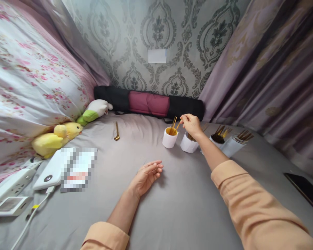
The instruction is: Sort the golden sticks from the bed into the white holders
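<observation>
My right hand (190, 124) is closed in a pinch at the upper end of a thin yellowish-brown stick (177, 127). The stick's lower end is inside a white-wrapped cup (169, 140) with a yellow inside, where a few similar sticks lean. Just below my right hand is a second white cup (189, 146), partly covered by the hand and forearm. My left hand (149, 176) rests on the grey sheet with its fingers loosely stretched and nothing in them. Farther right, a cup of dark and golden sticks (217, 137) and a tilted white container (233, 145) of brown sticks stand behind my forearm.
A bent golden metal piece (117, 131) lies on the sheet. Along the left are plush toys (57, 136), a white power bank (53, 172) with a cable, and a power strip (14, 185). A black-and-maroon roll (149, 103) lies by the wall; a phone (305, 191) is at right.
</observation>
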`<state>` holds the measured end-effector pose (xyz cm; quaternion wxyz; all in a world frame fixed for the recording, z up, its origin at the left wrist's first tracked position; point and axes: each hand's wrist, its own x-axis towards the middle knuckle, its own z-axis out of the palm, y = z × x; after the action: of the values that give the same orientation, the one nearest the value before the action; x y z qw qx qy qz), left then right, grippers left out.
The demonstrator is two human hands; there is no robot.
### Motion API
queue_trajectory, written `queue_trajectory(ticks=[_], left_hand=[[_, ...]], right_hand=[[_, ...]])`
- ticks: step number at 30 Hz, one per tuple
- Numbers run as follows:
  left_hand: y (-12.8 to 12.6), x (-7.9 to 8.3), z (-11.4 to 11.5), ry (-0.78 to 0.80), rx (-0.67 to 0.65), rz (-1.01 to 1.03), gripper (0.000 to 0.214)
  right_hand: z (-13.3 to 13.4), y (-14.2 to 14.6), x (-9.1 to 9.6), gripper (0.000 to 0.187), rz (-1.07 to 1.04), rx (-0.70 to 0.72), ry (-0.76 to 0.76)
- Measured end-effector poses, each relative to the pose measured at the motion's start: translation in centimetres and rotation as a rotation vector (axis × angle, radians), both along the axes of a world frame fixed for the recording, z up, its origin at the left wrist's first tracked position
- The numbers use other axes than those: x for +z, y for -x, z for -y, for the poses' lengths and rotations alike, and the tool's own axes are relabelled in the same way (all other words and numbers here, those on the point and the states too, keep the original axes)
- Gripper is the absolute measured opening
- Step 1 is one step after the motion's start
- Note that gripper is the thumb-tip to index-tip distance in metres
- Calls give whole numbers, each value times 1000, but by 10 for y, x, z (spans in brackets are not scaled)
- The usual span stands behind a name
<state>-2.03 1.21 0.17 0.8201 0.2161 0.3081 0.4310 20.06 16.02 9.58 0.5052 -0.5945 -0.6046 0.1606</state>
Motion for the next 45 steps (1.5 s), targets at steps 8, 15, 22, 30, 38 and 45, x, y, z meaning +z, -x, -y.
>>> queue_trajectory(ticks=[8,15,22,30,38,45], left_hand=[[0,-1,0,-2,2,3,25],[-1,-1,-1,1,4,-1,25],[0,-3,-2,2,2,9,26],[0,-2,-2,4,2,1,25],[0,-3,-2,-2,-2,5,26],[0,-3,-2,4,0,0,25]], right_hand=[[-3,1,-4,25,15,26,38],[-8,1,-6,25,85,25,76],[-12,2,-12,27,103,9,76],[-14,2,-16,27,89,-10,57],[-15,3,-17,29,75,1,72],[-13,3,-18,28,71,5,90]])
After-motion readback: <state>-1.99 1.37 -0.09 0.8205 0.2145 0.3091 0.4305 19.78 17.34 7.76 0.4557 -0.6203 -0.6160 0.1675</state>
